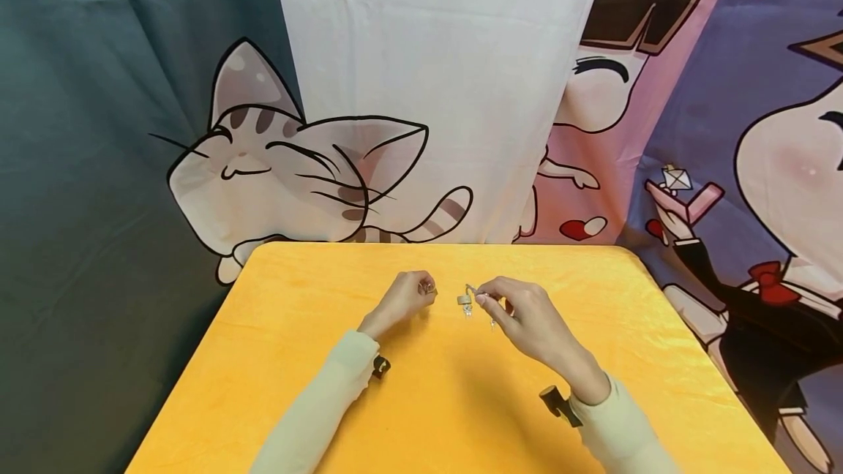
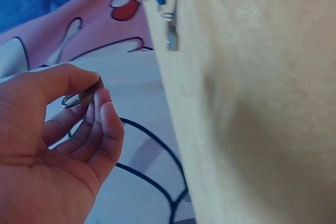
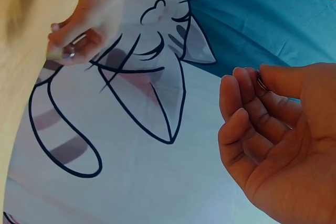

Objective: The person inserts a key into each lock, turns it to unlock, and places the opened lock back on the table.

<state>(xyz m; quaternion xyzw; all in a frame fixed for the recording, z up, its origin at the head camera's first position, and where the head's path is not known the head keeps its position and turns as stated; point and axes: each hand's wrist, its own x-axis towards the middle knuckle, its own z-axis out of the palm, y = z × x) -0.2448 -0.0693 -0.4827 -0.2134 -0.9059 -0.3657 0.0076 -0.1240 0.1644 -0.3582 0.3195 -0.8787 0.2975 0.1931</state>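
In the head view my left hand (image 1: 410, 294) holds a small padlock (image 1: 428, 288) above the table. The left wrist view shows the padlock's brass body (image 2: 89, 94) pinched between thumb and fingers, with its metal shackle sticking out. To the right, my right hand (image 1: 527, 311) pinches a small metal piece (image 3: 262, 82), mostly hidden by the fingertips; its kind is unclear. Beside those fingertips lies another padlock (image 1: 465, 300) on the table, with small keys (image 1: 467, 310) next to it. More small silvery metal (image 1: 492, 323) shows below the right hand, partly covered.
A yellow cloth covers the table (image 1: 421, 415). Behind it hangs a printed curtain (image 1: 435, 79) with a cartoon cat and figures. Dark straps with small devices (image 1: 558, 406) sit at both wrists.
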